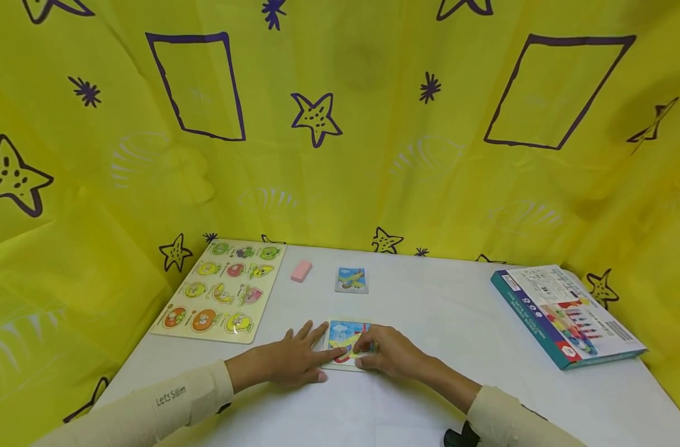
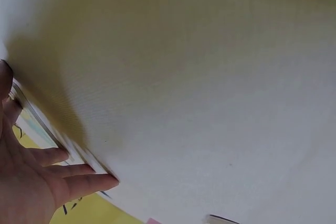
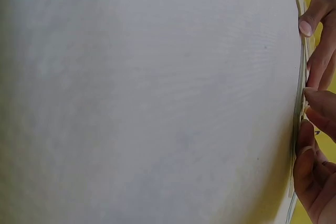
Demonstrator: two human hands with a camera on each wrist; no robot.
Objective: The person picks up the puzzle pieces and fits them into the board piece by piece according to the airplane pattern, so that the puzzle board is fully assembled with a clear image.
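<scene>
A small square puzzle (image 1: 340,332) with a yellow airplane on a blue sky lies flat on the white table, near its front middle. My left hand (image 1: 297,359) rests at its left side, fingers spread, the index fingertip touching the picture. My right hand (image 1: 392,352) is over its right part, thumb and fingers curled together, pinching what looks like a puzzle piece; the fingers hide most of it. In the right wrist view the puzzle's edge (image 3: 300,85) shows edge-on beside both hands. The left wrist view shows my left fingers (image 2: 86,183) extended along the board.
Behind the puzzle lies a small airplane picture card (image 1: 351,280), with a pink block (image 1: 302,271) to its left. A fruit puzzle board (image 1: 244,323) lies at the left, a boxed set (image 1: 569,316) at the right. A yellow patterned curtain (image 1: 362,167) closes off the back.
</scene>
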